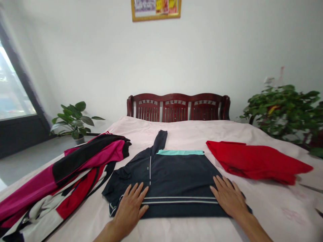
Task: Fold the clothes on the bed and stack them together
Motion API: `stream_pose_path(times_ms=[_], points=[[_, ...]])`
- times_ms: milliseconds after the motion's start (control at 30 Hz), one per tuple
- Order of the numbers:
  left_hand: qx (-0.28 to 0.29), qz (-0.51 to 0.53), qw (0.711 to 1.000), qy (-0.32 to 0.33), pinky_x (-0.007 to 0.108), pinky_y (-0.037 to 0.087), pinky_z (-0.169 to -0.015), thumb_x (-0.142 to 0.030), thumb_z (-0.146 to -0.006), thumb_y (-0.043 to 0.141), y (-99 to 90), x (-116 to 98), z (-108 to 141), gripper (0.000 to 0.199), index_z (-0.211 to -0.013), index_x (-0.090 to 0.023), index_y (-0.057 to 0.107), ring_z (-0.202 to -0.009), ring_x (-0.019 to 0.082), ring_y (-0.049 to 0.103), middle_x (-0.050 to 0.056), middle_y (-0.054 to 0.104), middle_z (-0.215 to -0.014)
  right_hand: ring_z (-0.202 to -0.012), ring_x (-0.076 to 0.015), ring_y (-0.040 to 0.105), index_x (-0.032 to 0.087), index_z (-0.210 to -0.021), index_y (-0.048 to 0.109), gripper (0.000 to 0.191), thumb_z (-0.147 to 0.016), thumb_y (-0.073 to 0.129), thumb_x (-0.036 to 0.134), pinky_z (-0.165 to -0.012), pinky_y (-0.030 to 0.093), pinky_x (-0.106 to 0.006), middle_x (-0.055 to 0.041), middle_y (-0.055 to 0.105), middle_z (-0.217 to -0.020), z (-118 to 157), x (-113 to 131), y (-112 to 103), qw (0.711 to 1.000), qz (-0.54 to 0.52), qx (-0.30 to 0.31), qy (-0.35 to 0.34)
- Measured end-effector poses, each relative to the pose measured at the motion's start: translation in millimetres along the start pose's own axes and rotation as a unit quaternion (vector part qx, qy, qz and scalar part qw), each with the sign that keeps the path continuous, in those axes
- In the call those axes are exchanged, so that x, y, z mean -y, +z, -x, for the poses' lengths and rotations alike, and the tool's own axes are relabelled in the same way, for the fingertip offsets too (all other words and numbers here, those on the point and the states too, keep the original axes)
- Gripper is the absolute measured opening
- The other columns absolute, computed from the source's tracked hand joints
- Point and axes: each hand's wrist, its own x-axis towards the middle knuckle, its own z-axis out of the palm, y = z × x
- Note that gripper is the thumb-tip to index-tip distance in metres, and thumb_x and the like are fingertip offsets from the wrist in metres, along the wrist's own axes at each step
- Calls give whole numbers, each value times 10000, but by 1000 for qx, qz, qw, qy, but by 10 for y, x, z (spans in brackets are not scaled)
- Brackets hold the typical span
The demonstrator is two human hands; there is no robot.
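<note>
Bare left grip (129, 209), bare right grip (229, 196), uncovered forearms (253, 227)

Picture (155, 9), 12 o'clock: top cut off. Jacket (180, 174), 6 o'clock: partly hidden beneath left hand (130, 206) and right hand (228, 196).

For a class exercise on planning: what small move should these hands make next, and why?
Probably the left hand should turn the left part of the dark garment inward: that part spreads out unevenly, while the right hand rests on a flatter side.
</note>
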Motion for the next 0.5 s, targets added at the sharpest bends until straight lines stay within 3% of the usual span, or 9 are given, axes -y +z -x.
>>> stream_pose_path(times_ms=[133, 233, 300, 400, 500], points=[[20, 30, 999, -10, 555, 305, -1201, -418, -938, 551, -10, -2, 25, 607, -1522, -344, 404, -1456, 321, 384, 54, 381, -1595, -1282, -376, 561, 202, -1238, 698, 516, -881, 387, 410, -1080, 349, -628, -149, 617, -1382, 45, -204, -12, 1000, -13, -6, 11], [58, 86, 995, -2, 503, 341, -1193, -463, -944, 526, -105, 75, -13, 564, -1492, -349, 458, -1455, 306, 389, 41, 394, -1587, -1196, -360, 626, 245, -1152, 737, 449, -869, 423, 397, -1071, 362, -612, -126, 686, -1291, -129, -369, -66, 997, -13, 77, 12], [86, 141, 986, -17, 430, 398, -1157, -476, -946, 513, -206, 171, -131, 472, -1391, -341, 588, -1397, 280, 480, 36, 517, -1512, -1090, -362, 679, 245, -1046, 767, 429, -897, 391, 388, -1003, 426, -590, -131, 740, -1166, -380, -452, -142, 986, -24, 159, 32], [80, 220, 968, -93, 339, 462, -1063, -375, -906, 561, -368, 358, -518, 323, -1153, -275, 743, -1207, 242, 641, 38, 717, -1266, -1043, -339, 697, 232, -1029, 763, 446, -940, 343, 352, -908, 497, -492, -135, 749, -1102, -879, -463, -240, 972, -75, 213, 58], [35, 305, 930, -204, 320, 518, -917, -259, -839, 602, -450, 540, -1117, 338, -1143, -186, 729, -931, 225, 722, 58, 778, -973, -1184, -297, 635, 192, -1233, 682, 441, -943, 362, 281, -973, 476, -418, -147, 671, -1287, -1379, -310, -203, 975, -123, 184, 35]])
